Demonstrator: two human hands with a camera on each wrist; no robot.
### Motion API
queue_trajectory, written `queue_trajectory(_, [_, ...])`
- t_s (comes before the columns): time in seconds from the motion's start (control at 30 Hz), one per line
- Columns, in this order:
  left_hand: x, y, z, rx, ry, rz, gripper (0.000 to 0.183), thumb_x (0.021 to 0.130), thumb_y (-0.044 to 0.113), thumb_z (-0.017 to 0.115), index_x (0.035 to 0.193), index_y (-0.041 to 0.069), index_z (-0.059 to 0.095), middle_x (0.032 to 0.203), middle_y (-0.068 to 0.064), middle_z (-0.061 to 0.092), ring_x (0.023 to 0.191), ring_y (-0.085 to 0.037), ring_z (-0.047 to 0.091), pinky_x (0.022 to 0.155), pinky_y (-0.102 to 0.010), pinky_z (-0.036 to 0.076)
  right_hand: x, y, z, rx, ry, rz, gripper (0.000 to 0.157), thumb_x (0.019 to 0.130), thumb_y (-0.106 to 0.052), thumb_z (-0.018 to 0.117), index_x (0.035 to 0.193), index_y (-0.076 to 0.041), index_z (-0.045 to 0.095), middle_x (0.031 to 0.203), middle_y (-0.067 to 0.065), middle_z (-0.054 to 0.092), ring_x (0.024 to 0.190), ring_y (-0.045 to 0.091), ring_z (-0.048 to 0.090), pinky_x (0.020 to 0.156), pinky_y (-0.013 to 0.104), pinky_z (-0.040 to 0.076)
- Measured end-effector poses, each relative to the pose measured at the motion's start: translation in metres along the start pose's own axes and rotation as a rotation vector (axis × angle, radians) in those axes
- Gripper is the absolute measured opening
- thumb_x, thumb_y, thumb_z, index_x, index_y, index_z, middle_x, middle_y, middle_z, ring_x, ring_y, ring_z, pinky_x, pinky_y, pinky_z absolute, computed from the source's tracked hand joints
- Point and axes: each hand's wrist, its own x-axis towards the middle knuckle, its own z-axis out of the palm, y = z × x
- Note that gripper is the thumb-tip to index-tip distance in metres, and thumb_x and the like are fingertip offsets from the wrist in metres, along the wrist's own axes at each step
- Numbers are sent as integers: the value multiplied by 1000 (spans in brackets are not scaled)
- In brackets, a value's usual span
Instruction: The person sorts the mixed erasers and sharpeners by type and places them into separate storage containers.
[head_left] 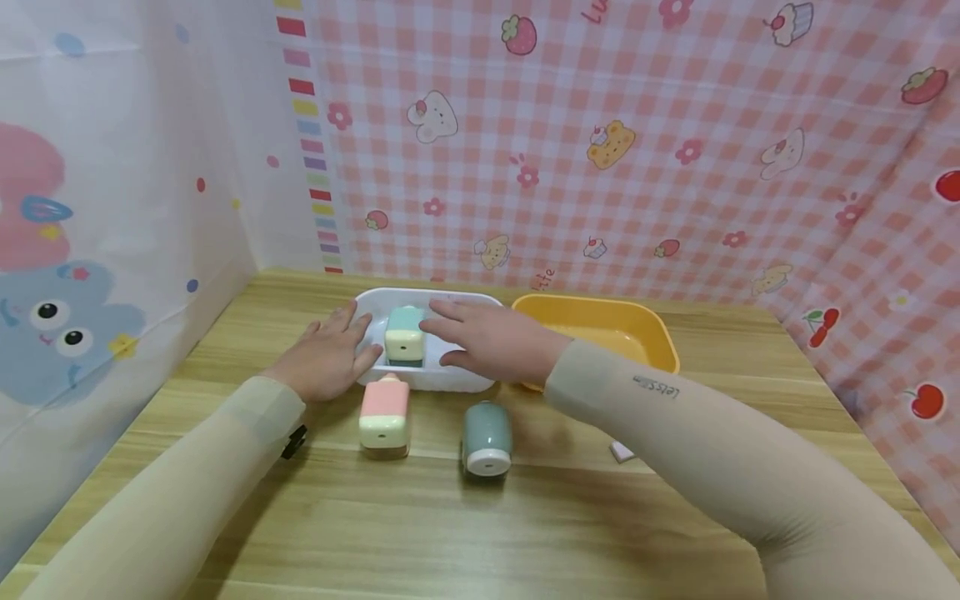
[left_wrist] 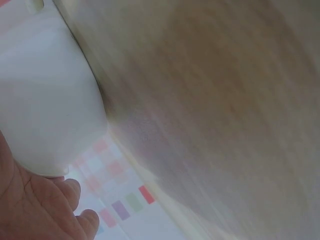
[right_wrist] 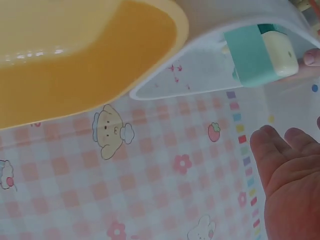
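A white tray (head_left: 457, 382) holds a teal-and-cream pencil sharpener (head_left: 405, 332) with a small dark hole in its front. My left hand (head_left: 322, 354) lies at the tray's left end, fingers extended along its rim; the left wrist view has these fingers (left_wrist: 71, 192) by the tray's outer wall. Over the tray's right part reaches my right hand (head_left: 498, 337), its straight fingers spread beside the teal sharpener. Neither hand grips anything. In front of the tray stand a pink-and-cream pencil sharpener (head_left: 385, 412) and a rounded grey-green one with a white front (head_left: 487, 437).
An orange tray (head_left: 667, 337) stands right of the white one, partly behind my right forearm. Close to that sleeve lies a small pale block (head_left: 622, 452). Patterned cloth (head_left: 570, 100) hangs behind the wooden table (head_left: 375, 533) and along both sides.
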Motion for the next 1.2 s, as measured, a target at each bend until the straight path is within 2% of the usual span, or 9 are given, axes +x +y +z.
queue_trajectory(0.2, [-1,-1,0,-2,-5,4,74,113,49,28,167,-1,18,176,-25,2,164,-44,5,129,-70,10,-30,-2,-2,59,5,21,57,108,-40,60,161,-24,46,171,5,38,153,27,46,120,45,46])
queue_trajectory(0.33, [-1,-1,0,-1,-7,5,74,113,50,27,167,0,18,176,-25,2,164,-44,5,129,-70,10,-49,-6,-2,54,-7,26,58,107,-45,58,161,-28,45,171,3,37,152,27,46,122,46,44])
queue_trajectory(0.43, [-1,-1,0,-7,-11,3,74,113,50,27,167,1,18,176,-24,2,164,-43,4,129,-69,9,-62,-9,0,15,8,-12,58,107,-46,57,161,-27,47,170,5,39,153,27,46,123,46,42])
queue_trajectory(0.6, [-1,-1,0,-13,-15,1,75,113,52,26,167,1,18,176,-24,1,164,-43,3,129,-69,8,-79,-12,7,-60,77,-106,56,107,-46,58,158,-22,51,167,11,44,148,31,52,119,46,47])
queue_trajectory(0.9, [-2,1,-1,-8,-15,-2,75,113,52,26,167,1,20,176,-24,2,164,-44,4,129,-69,8,-100,-17,25,-93,138,-172,60,105,-49,59,157,-21,52,165,12,46,143,30,57,116,44,51])
queue_trajectory(1.07, [-2,1,-1,-8,-13,-5,73,113,50,27,167,1,20,176,-24,2,164,-44,5,129,-70,9,-107,-20,35,-129,181,-226,59,105,-50,61,153,-17,55,160,15,52,141,29,59,113,42,53])
queue_trajectory(1.2, [-2,1,-1,-10,-12,-5,73,113,49,27,167,1,20,176,-24,2,164,-45,5,129,-70,9,-110,-21,42,-148,194,-237,60,105,-51,59,153,-16,54,158,16,54,137,31,62,110,42,55])
